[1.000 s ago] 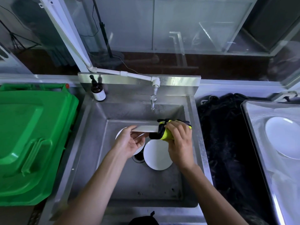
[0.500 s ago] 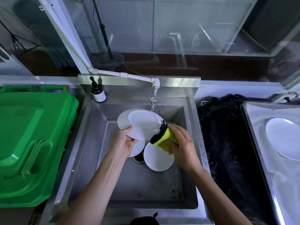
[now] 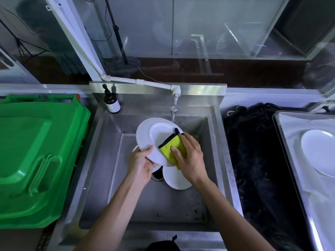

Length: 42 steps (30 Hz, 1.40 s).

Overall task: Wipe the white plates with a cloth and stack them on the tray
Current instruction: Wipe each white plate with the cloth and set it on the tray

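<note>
1. The left hand (image 3: 140, 164) grips the near rim of a white plate (image 3: 154, 140), holding it tilted above the sink (image 3: 116, 178).
2. The right hand (image 3: 190, 158) presses a yellow cloth (image 3: 172, 148) flat against that plate's face.
3. More plates (image 3: 176, 180) lie on the sink floor beneath.
4. Right of the sink, the tray (image 3: 286, 134) carries one plate (image 3: 319, 151).
5. A green bin (image 3: 36, 160) stands left of the sink.

over a steel sink (image 3: 101, 160), the left hand (image 3: 140, 164) grips a tilted white plate (image 3: 154, 140) by its near rim while the right hand (image 3: 190, 158) presses a yellow-green cloth (image 3: 172, 148) against its face.
</note>
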### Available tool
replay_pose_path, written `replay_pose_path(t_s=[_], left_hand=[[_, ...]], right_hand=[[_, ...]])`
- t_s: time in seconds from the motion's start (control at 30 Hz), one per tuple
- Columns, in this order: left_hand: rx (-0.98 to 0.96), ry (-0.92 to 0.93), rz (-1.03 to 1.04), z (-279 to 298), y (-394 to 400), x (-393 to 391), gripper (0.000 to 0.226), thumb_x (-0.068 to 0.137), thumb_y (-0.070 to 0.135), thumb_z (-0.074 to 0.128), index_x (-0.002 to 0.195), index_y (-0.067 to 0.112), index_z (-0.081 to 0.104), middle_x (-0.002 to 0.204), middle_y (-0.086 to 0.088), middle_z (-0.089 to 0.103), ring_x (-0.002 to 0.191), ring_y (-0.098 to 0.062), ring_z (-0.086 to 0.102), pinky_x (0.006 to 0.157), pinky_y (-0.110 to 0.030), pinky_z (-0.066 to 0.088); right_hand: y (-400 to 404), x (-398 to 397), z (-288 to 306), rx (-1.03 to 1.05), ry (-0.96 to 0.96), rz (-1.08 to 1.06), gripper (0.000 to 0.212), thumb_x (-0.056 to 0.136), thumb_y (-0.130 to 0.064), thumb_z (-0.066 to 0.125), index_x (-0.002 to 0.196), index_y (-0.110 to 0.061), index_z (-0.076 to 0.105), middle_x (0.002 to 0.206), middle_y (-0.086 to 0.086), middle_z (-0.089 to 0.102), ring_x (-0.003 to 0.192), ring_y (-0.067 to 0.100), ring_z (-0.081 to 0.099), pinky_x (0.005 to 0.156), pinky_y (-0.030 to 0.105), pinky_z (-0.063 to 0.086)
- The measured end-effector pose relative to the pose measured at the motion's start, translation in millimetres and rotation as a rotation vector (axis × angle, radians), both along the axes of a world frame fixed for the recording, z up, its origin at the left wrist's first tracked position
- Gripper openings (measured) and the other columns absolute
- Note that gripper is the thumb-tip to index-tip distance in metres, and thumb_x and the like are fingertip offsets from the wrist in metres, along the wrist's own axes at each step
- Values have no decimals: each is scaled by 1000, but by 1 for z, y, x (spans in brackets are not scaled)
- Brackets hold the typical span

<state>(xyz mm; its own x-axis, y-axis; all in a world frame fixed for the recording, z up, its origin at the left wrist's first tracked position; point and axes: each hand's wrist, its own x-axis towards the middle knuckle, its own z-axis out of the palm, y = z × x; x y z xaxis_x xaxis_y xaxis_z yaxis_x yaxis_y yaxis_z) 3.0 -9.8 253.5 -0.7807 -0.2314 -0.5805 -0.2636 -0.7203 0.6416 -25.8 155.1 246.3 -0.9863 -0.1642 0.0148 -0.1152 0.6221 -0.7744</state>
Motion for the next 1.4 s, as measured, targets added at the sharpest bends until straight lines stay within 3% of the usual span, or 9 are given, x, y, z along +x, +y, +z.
replay_pose_path(t_s=[0.27, 0.43, 0.57, 0.77, 0.87, 0.97, 1.13, 1.4], left_hand=[[12, -30, 52, -5, -6, 12, 39, 96, 4, 56, 135, 1, 58, 124, -22, 70, 97, -31, 74, 70, -39, 62], [14, -1, 89, -4, -12, 17, 28, 96, 2, 55, 121, 5, 67, 122, -22, 70, 106, -35, 69, 91, -48, 55], [30, 46, 77, -2, -14, 22, 27, 93, 0, 56, 116, 8, 68, 120, -19, 72, 111, -36, 68, 88, -47, 58], [61, 97, 41, -1, -24, 29, 54, 85, 7, 60, 138, -2, 55, 131, -21, 66, 122, -38, 63, 83, -47, 61], [47, 130, 10, -4, -31, 31, 43, 86, 6, 59, 128, 0, 63, 122, -18, 71, 114, -34, 68, 77, -44, 61], [24, 178, -63, -8, -37, 34, 30, 86, 4, 57, 106, 11, 78, 114, -12, 75, 104, -30, 73, 70, -43, 61], [-20, 197, -139, -11, -46, 41, 32, 84, 0, 63, 113, 8, 74, 120, -16, 72, 109, -33, 71, 75, -48, 60], [-116, 117, -309, -10, -47, 46, 40, 75, 3, 65, 116, -1, 67, 115, -19, 73, 101, -34, 72, 68, -47, 62]], right_hand=[[-25, 26, -18, 83, 137, 45, 51, 97, -37, 61, 143, -16, 53, 155, 2, 44, 143, 29, 37, 115, 46, 32], [-33, 36, -23, 88, 226, 59, 47, 100, -31, 59, 143, -14, 52, 152, 4, 47, 139, 32, 42, 113, 45, 35], [-30, 37, -21, 31, 120, 9, 50, 102, -33, 55, 148, -14, 46, 157, 6, 39, 145, 27, 33, 118, 44, 30], [-34, 26, -14, -74, -4, -50, 54, 105, -36, 47, 155, -20, 34, 164, 0, 24, 150, 16, 16, 123, 35, 17], [-35, 17, -11, -117, -51, -75, 52, 106, -37, 43, 155, -22, 33, 165, -2, 23, 148, 11, 16, 121, 30, 17], [-33, 9, -8, -131, -66, -91, 50, 107, -33, 43, 154, -21, 35, 164, -1, 25, 147, 15, 20, 117, 25, 17], [-27, -8, -3, -91, -71, -83, 48, 107, -28, 43, 153, -16, 38, 162, 1, 30, 146, 23, 25, 120, 38, 21], [-28, -27, 4, -12, -24, -29, 44, 107, -32, 42, 151, -26, 43, 160, -9, 33, 145, 18, 24, 117, 41, 21]])
